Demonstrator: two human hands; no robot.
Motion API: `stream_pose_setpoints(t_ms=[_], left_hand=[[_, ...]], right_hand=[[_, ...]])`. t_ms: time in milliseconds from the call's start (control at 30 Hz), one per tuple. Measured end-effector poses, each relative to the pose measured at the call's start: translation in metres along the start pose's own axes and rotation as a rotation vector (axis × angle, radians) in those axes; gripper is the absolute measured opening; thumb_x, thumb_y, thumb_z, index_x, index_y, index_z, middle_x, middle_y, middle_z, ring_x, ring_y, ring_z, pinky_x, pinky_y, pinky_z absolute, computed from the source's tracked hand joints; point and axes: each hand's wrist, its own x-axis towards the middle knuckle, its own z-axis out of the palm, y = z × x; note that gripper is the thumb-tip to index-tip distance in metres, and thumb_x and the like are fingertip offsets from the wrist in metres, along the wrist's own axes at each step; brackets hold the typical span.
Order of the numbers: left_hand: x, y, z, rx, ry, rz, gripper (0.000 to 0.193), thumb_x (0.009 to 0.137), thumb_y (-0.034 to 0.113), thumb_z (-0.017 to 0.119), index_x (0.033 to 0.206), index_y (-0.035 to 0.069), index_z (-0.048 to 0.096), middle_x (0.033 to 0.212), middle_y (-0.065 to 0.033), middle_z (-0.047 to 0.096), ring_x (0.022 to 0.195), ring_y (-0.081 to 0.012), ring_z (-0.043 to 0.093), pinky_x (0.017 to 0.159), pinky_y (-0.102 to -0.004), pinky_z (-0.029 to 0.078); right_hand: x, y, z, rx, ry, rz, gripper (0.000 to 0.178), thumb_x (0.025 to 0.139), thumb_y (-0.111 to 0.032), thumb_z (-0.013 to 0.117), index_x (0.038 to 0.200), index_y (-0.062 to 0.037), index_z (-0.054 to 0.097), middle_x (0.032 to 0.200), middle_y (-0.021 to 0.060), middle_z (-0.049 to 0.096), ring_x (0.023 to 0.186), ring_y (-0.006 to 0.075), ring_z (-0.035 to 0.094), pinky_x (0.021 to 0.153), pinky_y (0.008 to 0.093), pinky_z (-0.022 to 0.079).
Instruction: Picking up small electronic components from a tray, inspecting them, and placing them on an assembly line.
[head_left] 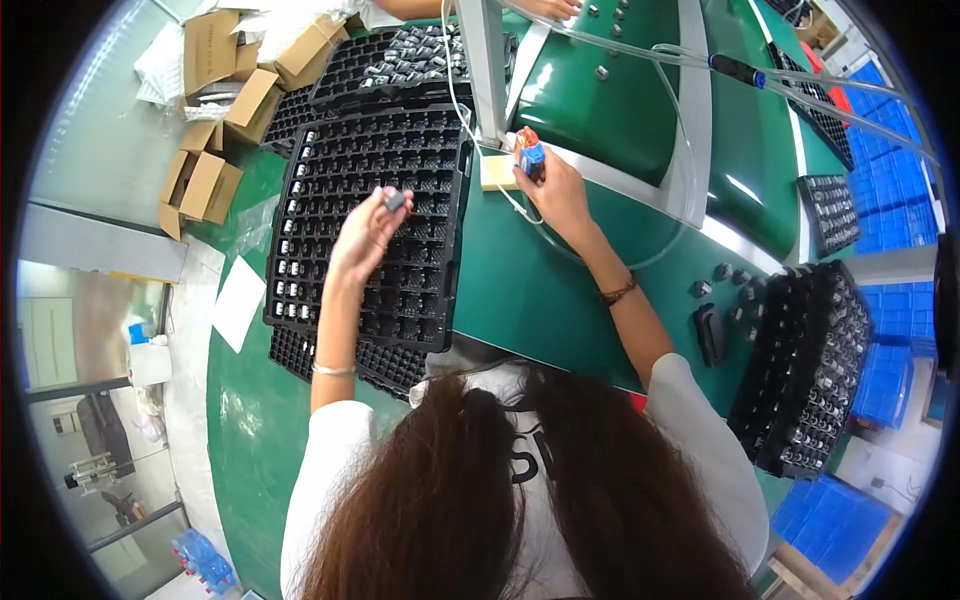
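Green flooring [240,400] lay at the left of the workspace, with opened cardboard boxes [212,190] and a white sheet [240,303] upon it. A green counter [520,290] extended ahead of the operator and to the right, adjoining a green conveyor belt [600,115] that carried a few small components.

Left hand [360,240]: the grip pinched a small grey part [394,201] between the fingertips. The part was positioned above a black compartment tray [415,262]. Components occupied pockets along the left side of this tray; many remaining pockets were vacant.

Right hand [562,198]: the grip was wrapped around a blue-and-orange tool [530,155], held with its orange end uppermost. A yellow block [497,172] sat just beside this hand, near the foot of a metal post [484,70].

At the right, loose components [702,289] and a black oblong object [709,335] rested on the counter near tilted black trays [820,390] filled with parts. A co-worker's hand [550,8] was visible at the upper edge, beside the belt.
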Motion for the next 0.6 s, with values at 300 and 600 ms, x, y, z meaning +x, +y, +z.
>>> stream_pose_setpoints(t_ms=[300, 600], left_hand=[[-0.025, -0.043, -0.008, -0.229, -0.116, -0.096, 0.028, 0.096, 0.023, 0.044, 0.109, -0.001, 0.052, 0.103, -0.0164, 0.058, 0.088, -0.0191, 0.061, 0.077, -0.0257, 0.054], [-0.037, -0.056, 0.019, -0.305, -0.185, -0.11, 0.031, 0.097, 0.024, 0.042, 0.108, -0.003, 0.052, 0.102, -0.0149, 0.059, 0.088, -0.0176, 0.06, 0.078, -0.0252, 0.053]], right_hand=[[-0.003, 0.011, 0.008, -0.084, 0.029, -0.026, 0.028, 0.078, -0.022, 0.066, 0.09, 0.0001, 0.055, 0.078, 0.0166, 0.059, 0.067, 0.0321, 0.058, 0.06, 0.0386, 0.046], [0.003, 0.008, 0.009, -0.041, 0.106, -0.127, 0.031, 0.075, -0.022, 0.069, 0.091, 0.0002, 0.054, 0.083, 0.0169, 0.056, 0.074, 0.0361, 0.056, 0.066, 0.0398, 0.045]])
